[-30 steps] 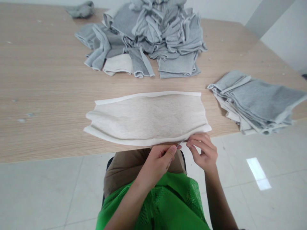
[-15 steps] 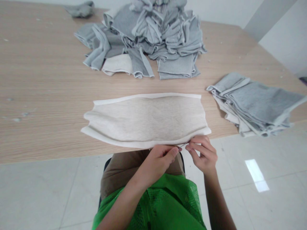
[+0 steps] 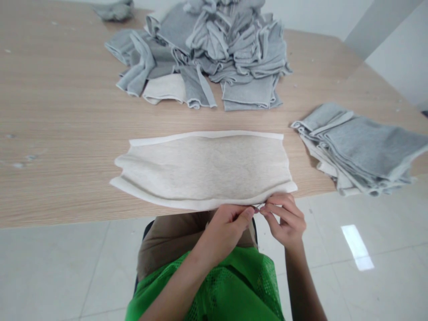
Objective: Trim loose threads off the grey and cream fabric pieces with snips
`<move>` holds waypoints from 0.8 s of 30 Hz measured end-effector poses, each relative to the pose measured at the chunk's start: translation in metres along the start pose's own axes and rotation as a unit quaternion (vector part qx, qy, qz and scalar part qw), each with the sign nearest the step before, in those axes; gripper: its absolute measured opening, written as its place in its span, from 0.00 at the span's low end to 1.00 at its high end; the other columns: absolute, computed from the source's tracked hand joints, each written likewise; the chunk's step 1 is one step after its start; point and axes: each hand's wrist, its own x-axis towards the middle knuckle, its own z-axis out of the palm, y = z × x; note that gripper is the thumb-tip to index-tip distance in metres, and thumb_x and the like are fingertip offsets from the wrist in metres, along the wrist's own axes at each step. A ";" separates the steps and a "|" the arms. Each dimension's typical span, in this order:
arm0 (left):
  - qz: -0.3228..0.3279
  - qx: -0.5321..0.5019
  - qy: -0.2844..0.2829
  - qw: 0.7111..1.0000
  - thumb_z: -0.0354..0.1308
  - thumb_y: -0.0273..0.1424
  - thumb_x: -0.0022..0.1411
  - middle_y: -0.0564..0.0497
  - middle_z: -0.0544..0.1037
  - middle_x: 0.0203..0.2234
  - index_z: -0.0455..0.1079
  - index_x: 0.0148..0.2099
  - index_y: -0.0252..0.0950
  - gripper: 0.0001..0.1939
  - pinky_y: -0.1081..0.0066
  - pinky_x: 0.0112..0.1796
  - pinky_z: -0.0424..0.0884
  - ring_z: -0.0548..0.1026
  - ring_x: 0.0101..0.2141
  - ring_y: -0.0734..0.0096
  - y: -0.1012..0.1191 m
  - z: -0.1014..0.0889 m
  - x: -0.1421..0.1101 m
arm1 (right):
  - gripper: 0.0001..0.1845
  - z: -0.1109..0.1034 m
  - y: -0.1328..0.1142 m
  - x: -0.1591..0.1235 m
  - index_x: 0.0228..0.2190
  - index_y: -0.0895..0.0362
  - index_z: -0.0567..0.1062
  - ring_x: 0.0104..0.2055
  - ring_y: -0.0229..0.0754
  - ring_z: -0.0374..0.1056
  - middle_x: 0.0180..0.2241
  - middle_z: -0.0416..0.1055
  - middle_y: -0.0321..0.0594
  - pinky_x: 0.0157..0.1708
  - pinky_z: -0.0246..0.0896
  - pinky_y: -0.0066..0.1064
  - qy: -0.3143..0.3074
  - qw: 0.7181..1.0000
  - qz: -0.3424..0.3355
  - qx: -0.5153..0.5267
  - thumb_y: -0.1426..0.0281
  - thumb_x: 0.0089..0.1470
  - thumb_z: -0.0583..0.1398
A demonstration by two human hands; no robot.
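Note:
A pale cream fabric panel (image 3: 207,167) with white edge bands lies spread along the front of the table, its near edge slightly bowed. At that edge, toward the right end, my left hand (image 3: 230,227) is closed in a pinch, thumb against forefinger. My right hand (image 3: 286,218) pinches close beside it, its fingertips just below the white band. Between the two sets of fingertips runs a thin dark strand (image 3: 258,206); whether it is thread or a needle is too fine to tell. Both hands hide part of the fabric's near edge.
A heap of grey knit pieces (image 3: 214,49) covers the back middle of the table. Folded grey and cream pieces (image 3: 364,142) are stacked at the right front edge. One small grey piece (image 3: 117,11) lies at the back left, and lint bits (image 3: 30,157) at the left.
My fingertips have come closer together, so less of the thin strand shows between them. The view has shifted slightly; the fabric lies as before.

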 end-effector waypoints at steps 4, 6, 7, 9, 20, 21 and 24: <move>-0.006 -0.001 0.005 1.000 0.53 0.52 0.64 0.60 0.53 0.14 0.60 0.22 0.36 0.27 0.72 0.22 0.45 0.51 0.19 0.78 0.000 0.000 0.000 | 0.12 0.000 0.000 0.001 0.39 0.54 0.80 0.39 0.45 0.70 0.36 0.75 0.41 0.38 0.67 0.43 0.000 1.000 0.001 -0.004 0.81 0.54 0.65; -0.006 0.000 0.007 1.000 0.53 0.52 0.64 0.60 0.53 0.14 0.60 0.22 0.37 0.27 0.72 0.22 0.45 0.50 0.19 0.78 0.000 0.000 0.000 | 0.12 0.000 0.000 0.001 0.39 0.53 0.80 0.38 0.45 0.71 0.36 0.75 0.41 0.37 0.67 0.42 0.001 1.000 0.002 -0.007 0.80 0.54 0.65; -0.006 -0.001 0.007 1.000 0.53 0.51 0.64 0.60 0.53 0.14 0.60 0.22 0.37 0.27 0.72 0.22 0.45 0.50 0.19 0.79 0.000 0.001 0.000 | 0.12 0.000 0.000 0.001 0.39 0.52 0.80 0.38 0.46 0.71 0.35 0.75 0.40 0.37 0.68 0.42 0.002 1.000 0.001 -0.009 0.79 0.54 0.65; -0.009 -0.005 0.005 1.000 0.53 0.51 0.64 0.60 0.53 0.14 0.60 0.22 0.37 0.27 0.72 0.22 0.44 0.50 0.19 0.79 0.001 0.001 -0.001 | 0.12 0.000 0.000 0.001 0.38 0.51 0.80 0.37 0.46 0.71 0.35 0.75 0.40 0.36 0.68 0.43 0.004 1.000 0.001 -0.013 0.78 0.55 0.64; -0.033 -0.047 0.008 0.998 0.55 0.49 0.63 0.60 0.53 0.14 0.60 0.22 0.36 0.25 0.73 0.21 0.43 0.50 0.18 0.80 0.002 0.003 -0.003 | 0.13 0.001 -0.002 0.002 0.39 0.50 0.80 0.37 0.47 0.71 0.34 0.75 0.40 0.36 0.68 0.43 0.014 1.000 0.016 0.008 0.79 0.54 0.64; -0.033 -0.058 0.009 0.998 0.55 0.49 0.63 0.60 0.53 0.15 0.60 0.23 0.36 0.25 0.73 0.21 0.43 0.49 0.18 0.81 0.003 0.003 -0.003 | 0.13 0.001 -0.003 0.003 0.39 0.51 0.80 0.37 0.46 0.71 0.34 0.75 0.40 0.36 0.68 0.43 0.015 1.000 0.021 0.017 0.79 0.54 0.64; -0.039 -0.094 0.012 0.995 0.57 0.51 0.62 0.61 0.54 0.16 0.62 0.24 0.35 0.25 0.74 0.20 0.42 0.49 0.17 0.83 0.004 0.000 -0.008 | 0.12 -0.003 -0.007 0.005 0.37 0.52 0.80 0.36 0.46 0.70 0.33 0.75 0.40 0.35 0.67 0.43 0.021 0.998 0.036 0.052 0.79 0.53 0.65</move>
